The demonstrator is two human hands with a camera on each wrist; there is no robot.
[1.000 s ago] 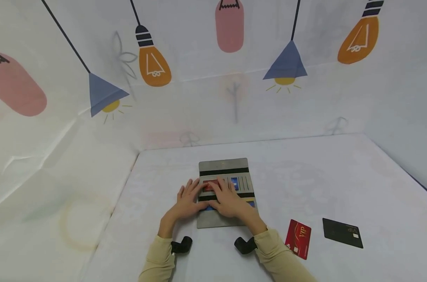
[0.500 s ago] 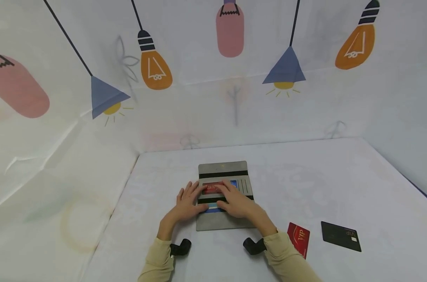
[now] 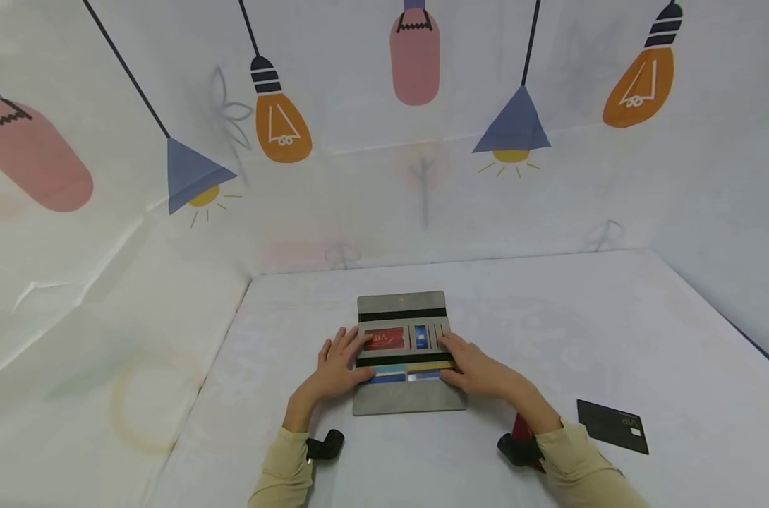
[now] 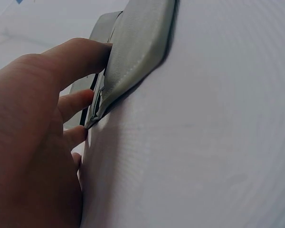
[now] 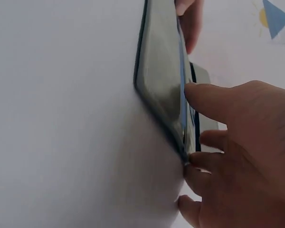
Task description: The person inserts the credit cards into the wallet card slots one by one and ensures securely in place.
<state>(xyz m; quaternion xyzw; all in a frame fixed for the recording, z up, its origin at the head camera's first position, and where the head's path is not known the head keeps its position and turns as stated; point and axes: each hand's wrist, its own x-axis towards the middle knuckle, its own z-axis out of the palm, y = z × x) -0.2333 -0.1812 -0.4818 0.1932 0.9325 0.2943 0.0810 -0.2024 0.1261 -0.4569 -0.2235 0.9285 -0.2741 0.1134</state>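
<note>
black card (image 3: 613,425) lies alone, near right sleeve, lots of bare table (image 3: 613,324) around | left hand (image 3: 335,368) flat on wallet's left edge, fingers straight, pinning it | right hand (image 3: 480,370) flat on right edge, grasping nothing | gray wallet (image 3: 405,399) open mid-table, red card (image 3: 384,339) tucked inside | far side free
</note>
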